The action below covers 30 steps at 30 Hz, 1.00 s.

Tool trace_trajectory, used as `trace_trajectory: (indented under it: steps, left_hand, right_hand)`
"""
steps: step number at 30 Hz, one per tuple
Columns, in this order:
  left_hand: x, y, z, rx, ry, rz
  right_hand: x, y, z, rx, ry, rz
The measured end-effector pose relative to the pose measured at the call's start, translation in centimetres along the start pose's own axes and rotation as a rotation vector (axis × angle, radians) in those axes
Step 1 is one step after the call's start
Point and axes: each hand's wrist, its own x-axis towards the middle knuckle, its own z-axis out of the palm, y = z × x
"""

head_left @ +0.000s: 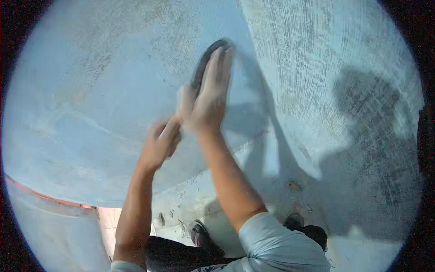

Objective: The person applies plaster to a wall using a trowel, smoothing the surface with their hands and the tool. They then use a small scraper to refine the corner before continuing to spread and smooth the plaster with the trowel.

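Observation:
My right hand (210, 88), blurred by motion, lies along a dark oval-edged tool (204, 63) held against the pale blue wall (136, 81). Its fingers are together and point up, the thumb at the tool's near end. Below and to the left, my left hand (164, 140) is closed near the right thumb and wrist. The fingers of the left hand wrap round something I cannot make out. Grey scraped patches (176, 45) mark the wall around the tool.
On the right, a rough, streaked wall surface (308, 59) meets the smoother one at an edge and carries a shadow. Below are a dusty floor (181, 199) with small debris, a shoe (199, 233) and a reddish strip (50, 197) at the lower left.

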Motion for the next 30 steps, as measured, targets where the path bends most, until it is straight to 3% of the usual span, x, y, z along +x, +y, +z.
trace_trajectory:
  steps: [3,6,9,10,12,14,16,18,21,24,27,30]
  left_hand:
    - [2.6,2.1,1.8,-0.062,-0.045,-0.006]
    - [0.8,-2.4,0.6,-0.065,0.058,0.001]
    - [-3.8,-10.0,-4.0,-0.234,0.137,-0.036]
    - [-5.1,-10.9,-4.7,-0.345,0.146,-0.056]
    - [-5.2,-11.5,-4.8,-0.275,0.115,0.021]
    - [-4.3,-9.0,-4.1,-0.238,0.04,0.018]
    - [-1.0,-2.9,-0.4,-0.052,0.025,-0.011]
    - [1.4,3.3,2.7,-0.066,-0.041,0.044]
    - [1.8,1.3,1.1,-0.049,-0.022,0.016]
    - [-1.6,-5.5,-2.2,-0.048,0.084,0.006]
    - [-5.9,-11.4,-5.1,-0.168,0.127,-0.042]
    - [-5.9,-11.5,-5.1,-0.056,0.126,0.019]
  right_hand:
    - [3.0,1.8,-0.9,-0.111,0.031,-0.046]
    - [-0.1,-0.3,-0.3,-0.087,-0.027,-0.011]
    - [-6.1,-4.1,1.4,0.006,-0.252,0.024]
    - [-7.8,-4.9,1.9,0.022,-0.306,0.012]
    - [-8.6,-4.9,2.4,0.046,-0.268,-0.026]
    - [-6.1,-3.8,1.3,0.007,-0.21,-0.032]
    - [-0.9,-0.6,0.2,-0.028,-0.036,0.027]
    - [3.8,1.2,-1.4,-0.095,0.014,0.011]
    - [2.6,0.7,-0.1,-0.117,0.092,-0.058]
    - [-3.3,-2.8,1.0,-0.052,-0.107,0.065]
    - [-9.9,-5.9,2.5,0.014,-0.318,0.052]
    - [-8.5,-5.1,1.9,0.037,-0.291,0.026]
